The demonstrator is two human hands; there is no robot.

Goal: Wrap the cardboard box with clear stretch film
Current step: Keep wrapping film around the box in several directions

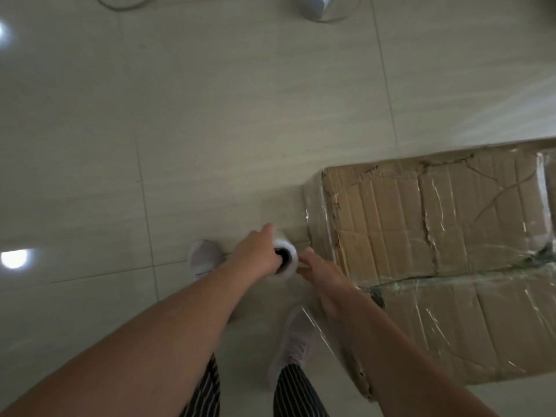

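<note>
A large worn cardboard box [436,236] stands on the tiled floor at the right, its top and near side covered with shiny clear film. A white roll of stretch film [285,254] is held upright just left of the box's near corner. My left hand [255,254] grips the roll from the left, with a finger or thumb in its dark core. My right hand [319,270] holds the roll's right side, next to the box's corner. A strip of film [316,323] runs from the roll along the box's near side.
My two feet in white shoes [204,260] stand on the pale floor tiles [180,130] left of the box. A cable [120,6] and a pale object [317,6] lie at the far top edge.
</note>
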